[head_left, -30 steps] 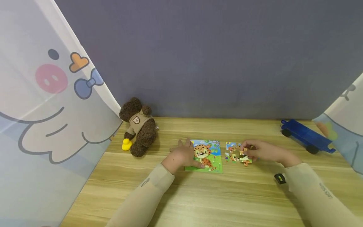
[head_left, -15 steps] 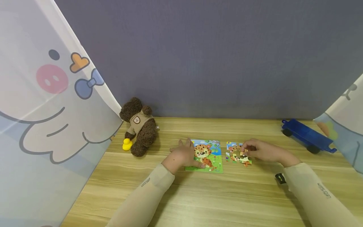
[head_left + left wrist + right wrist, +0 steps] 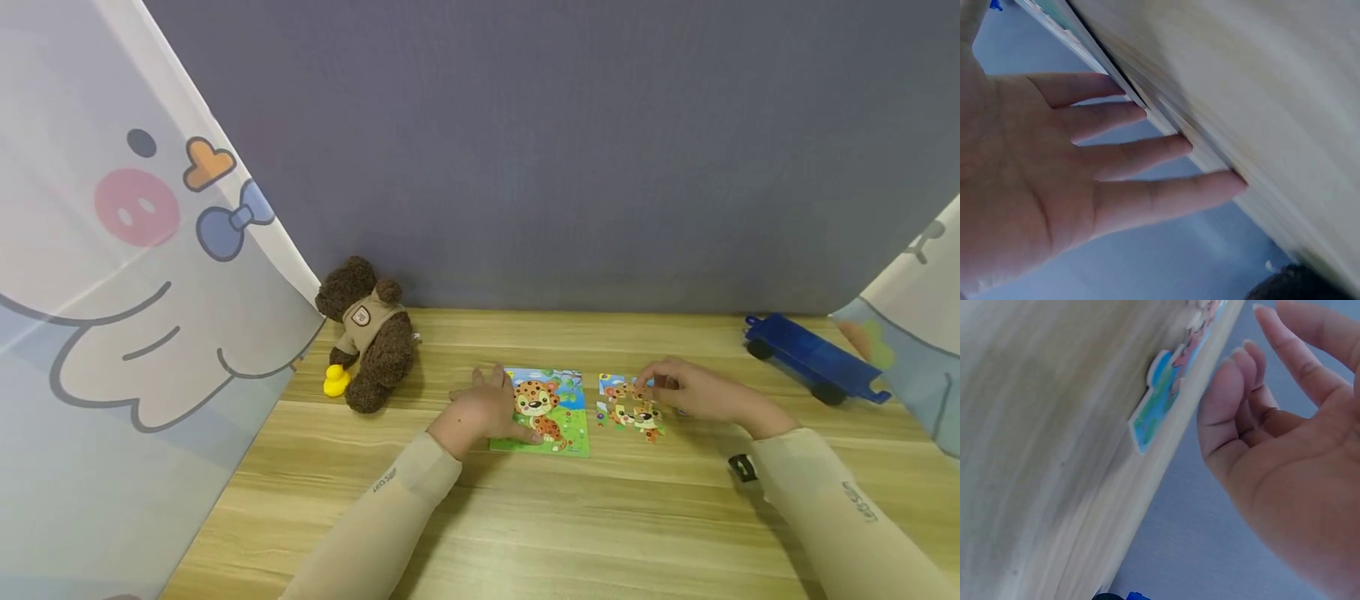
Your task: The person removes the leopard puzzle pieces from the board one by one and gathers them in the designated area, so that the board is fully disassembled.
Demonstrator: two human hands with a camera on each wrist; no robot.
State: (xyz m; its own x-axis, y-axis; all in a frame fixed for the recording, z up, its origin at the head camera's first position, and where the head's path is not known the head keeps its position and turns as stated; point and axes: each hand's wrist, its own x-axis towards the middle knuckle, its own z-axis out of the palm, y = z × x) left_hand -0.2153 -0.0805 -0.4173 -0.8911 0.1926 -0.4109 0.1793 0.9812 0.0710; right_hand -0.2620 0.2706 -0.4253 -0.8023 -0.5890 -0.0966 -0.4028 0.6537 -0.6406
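Note:
A picture board (image 3: 562, 429) showing a spotted leopard cub lies on the wooden table, and my left hand (image 3: 480, 415) rests on its left part with fingers spread. In the left wrist view the fingers (image 3: 1172, 197) are straight, their tips at the table surface. Right of the board are several loose jigsaw pieces (image 3: 626, 414), partly fitted together into a similar cub. Over their upper right side hovers my right hand (image 3: 693, 393). The right wrist view shows its fingers (image 3: 1219, 406) loosely bent and nothing between thumb and fingers; a blue-green jigsaw piece (image 3: 1159, 394) lies beside it.
A brown teddy bear (image 3: 386, 354) and a yellow toy duck (image 3: 337, 381) are at the left. At the back right stands a blue wheeled toy trailer (image 3: 817, 354). A small black item (image 3: 742, 467) is by the right cuff. A grey panel (image 3: 570, 167) closes the back.
My right hand has let go of a jigsaw piece, which now lies among the others at lower right. The hand has risen slightly away from it. My left hand stays on the board.

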